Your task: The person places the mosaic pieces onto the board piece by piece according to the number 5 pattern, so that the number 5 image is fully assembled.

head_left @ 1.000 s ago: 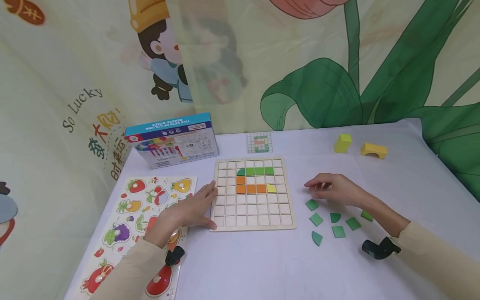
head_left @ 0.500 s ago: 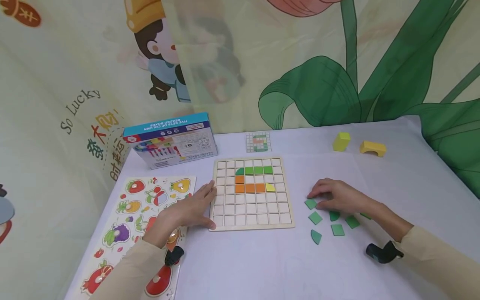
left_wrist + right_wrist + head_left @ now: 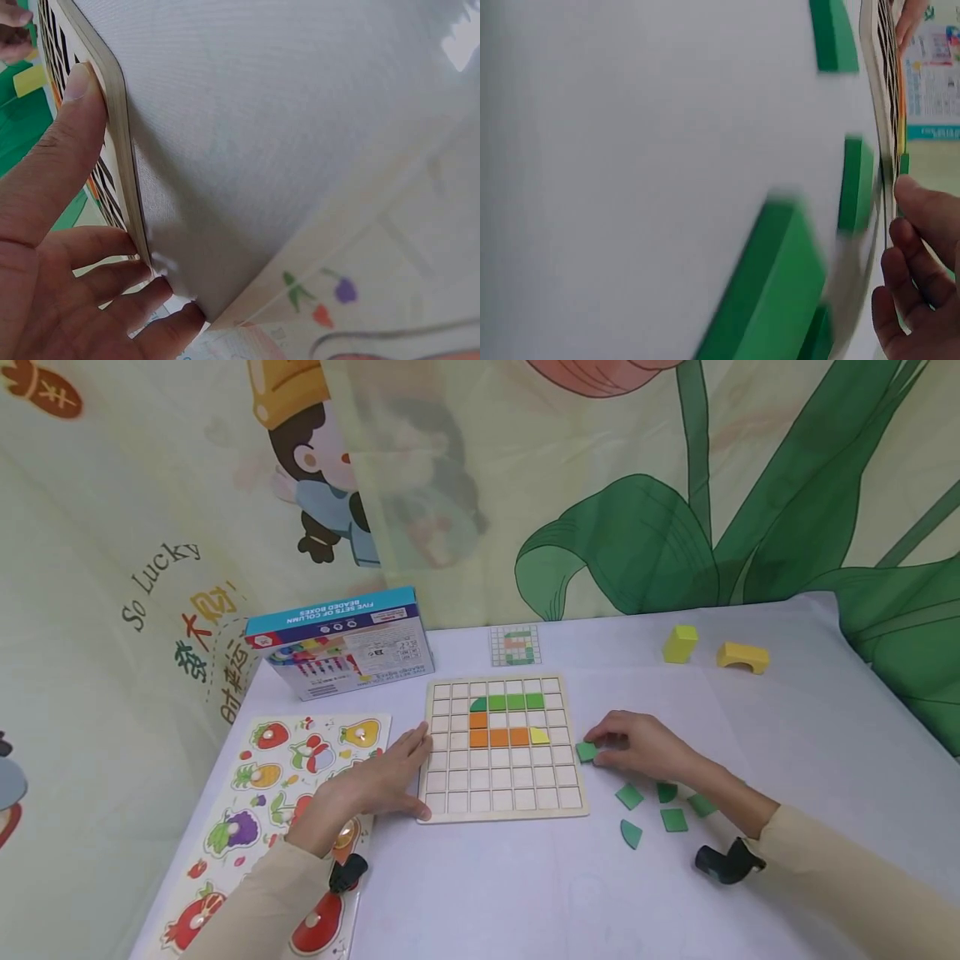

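Observation:
A wooden grid board lies mid-table with green, orange and one yellow tile in its upper rows. My left hand rests flat against the board's left edge, thumb by the front corner; in the left wrist view its fingers lie along the board rim. Just off the board's right edge, my right hand pinches a green square tile. Several loose green tiles lie on the table behind that hand. Blurred green tiles fill the right wrist view, with the curled fingers at lower right.
A blue toy box stands at the back left beside a small pattern card. Two yellow blocks sit at the back right. A fruit puzzle board lies at the left. A printed curtain hangs behind the table.
My right hand dropped onto the loose green tiles, took one and moved left with it to the board's right edge. The left hand has stayed on the board.

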### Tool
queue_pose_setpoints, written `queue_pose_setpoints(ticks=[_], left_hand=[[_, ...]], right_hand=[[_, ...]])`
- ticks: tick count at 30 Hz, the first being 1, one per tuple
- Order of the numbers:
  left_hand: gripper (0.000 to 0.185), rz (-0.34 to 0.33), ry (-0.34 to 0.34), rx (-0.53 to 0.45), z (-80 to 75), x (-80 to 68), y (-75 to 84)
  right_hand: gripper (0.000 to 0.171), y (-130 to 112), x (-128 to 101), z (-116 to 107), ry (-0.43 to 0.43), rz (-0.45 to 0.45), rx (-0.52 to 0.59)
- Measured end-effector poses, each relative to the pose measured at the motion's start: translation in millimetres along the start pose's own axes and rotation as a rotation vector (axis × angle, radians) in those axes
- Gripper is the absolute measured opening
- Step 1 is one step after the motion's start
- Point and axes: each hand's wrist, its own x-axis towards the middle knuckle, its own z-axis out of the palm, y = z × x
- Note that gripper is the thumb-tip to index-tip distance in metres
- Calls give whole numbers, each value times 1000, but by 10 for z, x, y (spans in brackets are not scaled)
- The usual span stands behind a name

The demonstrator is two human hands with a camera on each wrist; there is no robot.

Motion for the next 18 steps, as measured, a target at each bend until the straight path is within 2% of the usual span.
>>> queue_pose_setpoints(ticks=[7,10,18], left_hand=[[103,4,2,14,4,4,-2],[102,7,5,12,8,6,-9],[102,20,9,11,10,-2,-19]], right_hand=[[29,-332,172,201,28,-84,14],[27,-425,213,264,37,-93,1],[27,-510,271,336,62,-46,-9]])
